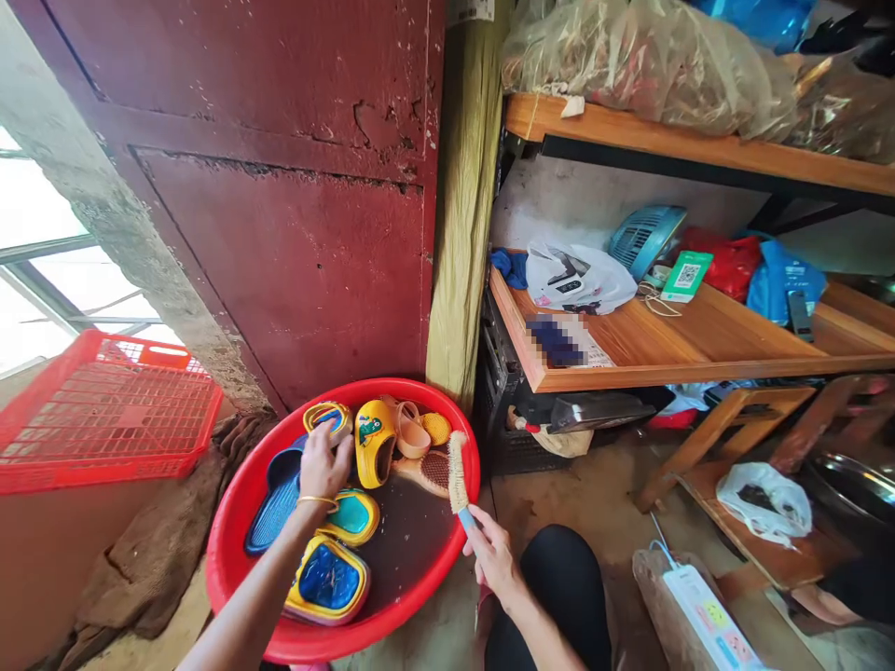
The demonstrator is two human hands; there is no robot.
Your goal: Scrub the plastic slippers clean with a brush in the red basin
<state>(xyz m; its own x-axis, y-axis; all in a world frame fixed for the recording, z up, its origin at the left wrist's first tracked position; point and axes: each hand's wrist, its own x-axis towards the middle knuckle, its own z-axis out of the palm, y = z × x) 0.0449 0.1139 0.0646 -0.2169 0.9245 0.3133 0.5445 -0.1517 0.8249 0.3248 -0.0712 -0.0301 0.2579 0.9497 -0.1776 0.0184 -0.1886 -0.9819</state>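
Observation:
A red tub (227, 596) of dark water holds several clogs and slippers. My left hand (325, 463) reaches over the tub's far left part, its fingers closed at a yellow and blue clog (337, 411); part of the grip is hidden. Over the right rim, my right hand (495, 552) grips a scrub brush (457, 473) by its blue handle, pale bristles upward. A yellow clog with a green cartoon figure (376, 438) stands beside a peach clog (412, 433). Under my left arm are a blue slipper (272, 508), a yellow and teal shoe (351, 515) and a yellow and blue shoe (328, 580).
A red plastic crate (104, 410) sits at the left, by brown sacking (150, 550). Behind the tub stands a dark red door (294, 252). At right are a wooden shelf (671, 349) with bags and a fan, a wooden chair (734, 508) and a power strip (709, 615).

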